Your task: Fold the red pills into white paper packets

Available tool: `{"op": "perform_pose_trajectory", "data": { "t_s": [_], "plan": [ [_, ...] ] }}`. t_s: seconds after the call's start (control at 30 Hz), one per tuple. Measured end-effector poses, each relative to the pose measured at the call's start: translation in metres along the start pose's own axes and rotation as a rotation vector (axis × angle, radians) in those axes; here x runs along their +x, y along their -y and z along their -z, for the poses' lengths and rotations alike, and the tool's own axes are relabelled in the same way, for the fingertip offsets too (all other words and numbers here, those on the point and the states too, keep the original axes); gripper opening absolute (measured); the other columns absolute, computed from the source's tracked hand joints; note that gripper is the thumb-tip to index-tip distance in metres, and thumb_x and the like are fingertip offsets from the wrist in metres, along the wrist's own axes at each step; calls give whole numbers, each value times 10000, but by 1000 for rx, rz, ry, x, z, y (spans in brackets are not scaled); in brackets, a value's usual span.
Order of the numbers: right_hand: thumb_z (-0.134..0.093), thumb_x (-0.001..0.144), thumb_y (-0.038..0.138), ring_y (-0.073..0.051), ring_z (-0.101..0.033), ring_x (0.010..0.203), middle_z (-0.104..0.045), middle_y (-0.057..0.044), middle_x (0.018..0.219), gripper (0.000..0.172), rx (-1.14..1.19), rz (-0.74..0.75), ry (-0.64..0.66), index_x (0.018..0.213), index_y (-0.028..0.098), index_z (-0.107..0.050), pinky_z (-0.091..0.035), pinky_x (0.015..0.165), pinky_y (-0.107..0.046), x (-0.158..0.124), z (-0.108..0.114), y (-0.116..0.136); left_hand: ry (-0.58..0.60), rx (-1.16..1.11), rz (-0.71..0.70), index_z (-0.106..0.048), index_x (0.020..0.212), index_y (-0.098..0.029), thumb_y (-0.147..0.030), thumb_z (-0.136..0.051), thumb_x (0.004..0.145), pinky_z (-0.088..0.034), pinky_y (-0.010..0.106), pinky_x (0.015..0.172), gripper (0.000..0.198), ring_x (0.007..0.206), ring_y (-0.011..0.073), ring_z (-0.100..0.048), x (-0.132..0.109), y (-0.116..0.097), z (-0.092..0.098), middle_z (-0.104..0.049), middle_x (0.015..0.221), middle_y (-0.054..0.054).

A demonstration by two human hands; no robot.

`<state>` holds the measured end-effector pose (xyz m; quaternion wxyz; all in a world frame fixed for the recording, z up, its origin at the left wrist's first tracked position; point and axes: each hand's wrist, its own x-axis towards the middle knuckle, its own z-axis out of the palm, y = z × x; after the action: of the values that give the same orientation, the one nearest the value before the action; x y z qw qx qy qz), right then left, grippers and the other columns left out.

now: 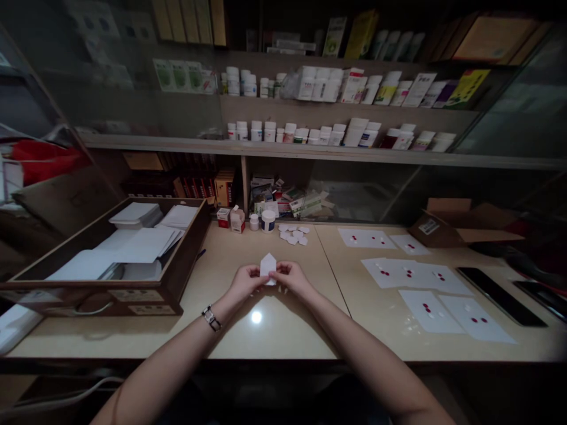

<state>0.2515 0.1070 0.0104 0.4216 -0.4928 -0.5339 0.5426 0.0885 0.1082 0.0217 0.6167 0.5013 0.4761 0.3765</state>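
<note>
White paper packet (268, 267) sits clamped in a pinching grip between left hand (246, 281) and right hand (291, 278), above the middle of the surface (301, 330), between a wooden drawer (88, 298) and red-dotted paper sheets (416, 274).

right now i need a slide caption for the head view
Head view: left hand and right hand pinch a small white paper packet above a pharmacy counter.

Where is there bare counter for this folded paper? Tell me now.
Bare counter lies nearest, in front of the left hand and right hand holding the folded paper. It runs between the wooden drawer and the white sheets with red dots. Crowded: the drawer, those sheets, and the back edge by the bottles.
</note>
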Motion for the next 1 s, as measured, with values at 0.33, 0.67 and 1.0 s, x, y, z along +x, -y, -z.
{"op": "perform_pose_trajectory", "data": {
  "t_s": [0.33,0.67,1.0],
  "plan": [
    [-713,644,348,-100,-534,469,-614,-13,611,271,1,-7,98,774,129,-623,-403,443,-206,-2,4,2,-13,-75,-3,-664,721,-75,-371,-760,594,-383,198,454,336,441,77,-499,2,4,1,-621,591,37],
    [-718,606,287,-109,-515,448,-579,9,560,203,-50,6,72,711,141,-624,-381,439,-221,-8,5,14,179,-43,29,-639,719,-80,-414,-785,595,-435,198,485,385,470,87,-557,-6,0,1,-632,626,44],
    [-615,680,167,-156,-591,636,-644,-38,672,63,-260,330,-66,692,159,-676,-440,585,-252,-5,4,9,107,-143,155,-651,769,-83,-319,-687,692,-440,186,452,250,448,102,-575,4,9,5,-662,609,86]
  ]
}}
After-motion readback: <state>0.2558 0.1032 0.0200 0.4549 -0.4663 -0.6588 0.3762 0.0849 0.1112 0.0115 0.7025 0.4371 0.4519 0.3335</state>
